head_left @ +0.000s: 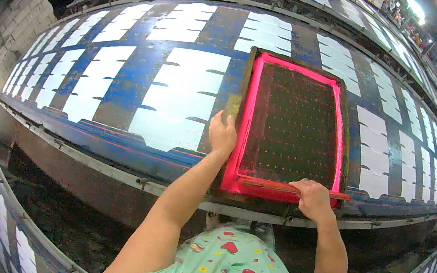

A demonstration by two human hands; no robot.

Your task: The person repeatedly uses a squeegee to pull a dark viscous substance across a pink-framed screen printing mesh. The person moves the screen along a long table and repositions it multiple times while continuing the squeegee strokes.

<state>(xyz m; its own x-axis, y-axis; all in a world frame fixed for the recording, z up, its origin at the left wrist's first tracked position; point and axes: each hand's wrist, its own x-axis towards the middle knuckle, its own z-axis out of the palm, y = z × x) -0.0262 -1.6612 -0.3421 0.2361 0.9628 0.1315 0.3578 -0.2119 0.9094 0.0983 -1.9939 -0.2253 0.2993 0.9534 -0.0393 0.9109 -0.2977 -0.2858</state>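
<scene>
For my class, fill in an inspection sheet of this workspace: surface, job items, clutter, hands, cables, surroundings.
Surface: long table, blue and brown, speckled, bearing rows of white pieces.
Job items: dark-meshed frame lying on the table, bright pink ink around its inside; red bar across its near end.
Clutter: nothing seen beside the frame.
Hands: left hand at the frame's left edge, grip unclear; right hand closed on the bar.
Cables: thin lines by the wall, possibly wires; too small to tell.
Surroundings: block wall at left; lit lamp at upper right.
</scene>
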